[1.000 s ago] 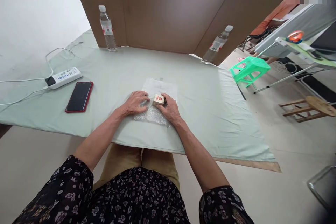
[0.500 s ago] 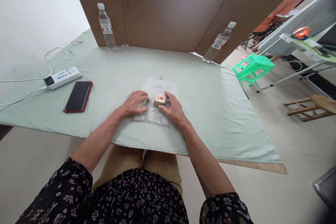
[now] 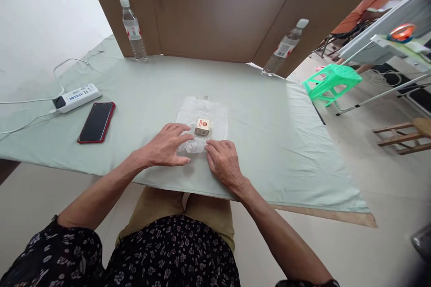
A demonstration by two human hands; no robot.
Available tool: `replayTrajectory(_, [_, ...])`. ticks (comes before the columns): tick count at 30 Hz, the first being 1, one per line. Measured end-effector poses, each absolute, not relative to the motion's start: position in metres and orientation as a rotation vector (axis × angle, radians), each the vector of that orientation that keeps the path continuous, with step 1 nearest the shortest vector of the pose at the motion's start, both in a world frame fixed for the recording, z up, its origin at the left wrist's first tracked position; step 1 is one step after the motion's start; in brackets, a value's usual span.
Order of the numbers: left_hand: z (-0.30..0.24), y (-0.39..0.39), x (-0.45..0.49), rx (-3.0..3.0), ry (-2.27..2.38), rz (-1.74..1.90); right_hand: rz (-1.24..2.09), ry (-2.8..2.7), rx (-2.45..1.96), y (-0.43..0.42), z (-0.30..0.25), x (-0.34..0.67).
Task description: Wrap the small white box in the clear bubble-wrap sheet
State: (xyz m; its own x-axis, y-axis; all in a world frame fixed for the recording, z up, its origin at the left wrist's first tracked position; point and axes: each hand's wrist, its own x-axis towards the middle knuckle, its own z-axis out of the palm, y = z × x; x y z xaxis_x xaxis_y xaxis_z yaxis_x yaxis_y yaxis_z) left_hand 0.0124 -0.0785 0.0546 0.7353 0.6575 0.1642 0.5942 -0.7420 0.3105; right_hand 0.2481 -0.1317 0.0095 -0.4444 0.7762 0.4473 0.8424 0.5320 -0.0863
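A small cream box (image 3: 202,127) with red print sits on a sheet of clear bubble wrap (image 3: 218,119) on the table. My left hand (image 3: 164,145) is open at the left of the sheet, thumb and fingers spread apart, with the fingertips close to the box but not on it. At the near right edge of the sheet, my right hand (image 3: 224,159) has its fingers drawn together on the bubble wrap. The fingertips partly cover that edge.
A phone (image 3: 96,122) in a red case and a white power strip (image 3: 78,97) with cables lie to the left. Two water bottles (image 3: 134,31) stand by a brown cardboard screen (image 3: 202,13). Beyond the table's right edge are a green stool (image 3: 333,80) and a wooden stool (image 3: 400,136).
My right hand has let go of the box and come back to the near edge of the bubble wrap. My left hand has drawn nearer to me and spread wider.
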Motion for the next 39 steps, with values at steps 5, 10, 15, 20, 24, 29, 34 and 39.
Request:
replayTrajectory(5, [0.038,-0.077,0.029,2.652,1.149,0.505,0.002,-2.098,-1.343,-0.110,0.020,0.257])
replayTrajectory(10, [0.043,-0.046,0.048,2.277,1.202,0.714,0.432,-1.859,-1.375,-0.080,0.031,0.268])
replayTrajectory(15, [0.048,-0.022,0.064,1.920,1.288,0.734,0.835,-1.559,-1.344,-0.050,0.027,0.272])
replayTrajectory(20, [0.041,-0.021,0.071,1.795,1.284,0.814,0.975,-1.459,-1.295,-0.044,0.017,0.269])
replayTrajectory(24, [0.043,-0.030,0.065,1.742,1.284,0.777,0.970,-1.497,-1.311,-0.052,0.018,0.266])
replayTrajectory(29, [0.045,-0.047,0.054,1.722,1.248,0.753,0.973,-1.578,-1.311,-0.069,0.021,0.261])
replayTrajectory(34, [0.041,-0.054,0.053,1.724,1.236,0.814,0.942,-1.590,-1.317,-0.075,0.021,0.260])
replayTrajectory(39, [0.038,-0.052,0.052,1.752,1.261,0.842,0.939,-1.569,-1.333,-0.075,0.022,0.259])
